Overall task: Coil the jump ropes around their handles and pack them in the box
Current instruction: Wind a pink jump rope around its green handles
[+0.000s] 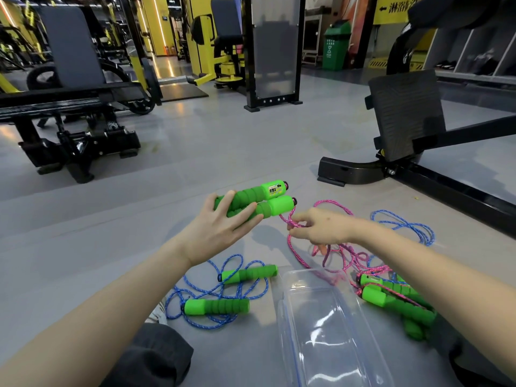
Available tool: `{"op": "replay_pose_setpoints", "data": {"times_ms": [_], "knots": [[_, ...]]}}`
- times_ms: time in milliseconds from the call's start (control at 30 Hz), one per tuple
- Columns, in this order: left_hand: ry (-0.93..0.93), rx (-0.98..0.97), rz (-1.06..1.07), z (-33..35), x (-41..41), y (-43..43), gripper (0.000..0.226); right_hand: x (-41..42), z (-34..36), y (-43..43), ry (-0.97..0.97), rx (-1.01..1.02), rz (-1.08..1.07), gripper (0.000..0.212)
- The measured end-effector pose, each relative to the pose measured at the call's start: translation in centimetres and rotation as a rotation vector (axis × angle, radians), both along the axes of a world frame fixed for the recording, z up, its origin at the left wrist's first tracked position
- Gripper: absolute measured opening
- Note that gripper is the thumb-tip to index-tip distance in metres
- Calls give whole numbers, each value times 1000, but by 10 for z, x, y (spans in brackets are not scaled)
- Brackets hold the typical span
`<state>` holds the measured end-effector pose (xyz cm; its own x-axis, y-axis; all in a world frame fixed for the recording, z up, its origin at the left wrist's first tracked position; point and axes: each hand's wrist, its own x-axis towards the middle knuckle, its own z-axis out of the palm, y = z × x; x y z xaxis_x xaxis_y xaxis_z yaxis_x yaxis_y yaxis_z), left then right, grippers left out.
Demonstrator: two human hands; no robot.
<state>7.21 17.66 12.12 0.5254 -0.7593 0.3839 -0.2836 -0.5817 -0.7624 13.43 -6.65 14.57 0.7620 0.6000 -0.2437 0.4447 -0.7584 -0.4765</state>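
While my left grip (223, 224) clamps two green handles (259, 201) together, my right grip (315, 227) pinches the pink rope (296, 247) above the floor (223, 152), beside the clear box (321, 331).

Green handles (252, 201); pink rope (296, 241) (speckled); blue rope (220, 277).

Both forearms bare, no sleeves visible to the frame edges. Left hand (220, 219) and right hand (321, 227) ungloved, no rings, watch or bands. Dark grey trousers (150, 356) at bottom centre-left, fabric creased over a bent knee.
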Motion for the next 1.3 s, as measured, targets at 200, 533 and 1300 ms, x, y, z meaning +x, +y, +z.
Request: {"op": "replay_pose_setpoints", "data": {"times_ms": [200, 533, 1300], "knots": [[-116, -87, 24, 8, 10, 11, 45, 17, 6, -25, 42, 148, -68, 17], [-117, -19, 50, 7, 5, 41, 45, 80, -8, -94, -180, 348, -708, 29], [-158, -165, -138, 27, 10, -3, 41, 10, 16, -57, 258, 255, -207, 86]]}}
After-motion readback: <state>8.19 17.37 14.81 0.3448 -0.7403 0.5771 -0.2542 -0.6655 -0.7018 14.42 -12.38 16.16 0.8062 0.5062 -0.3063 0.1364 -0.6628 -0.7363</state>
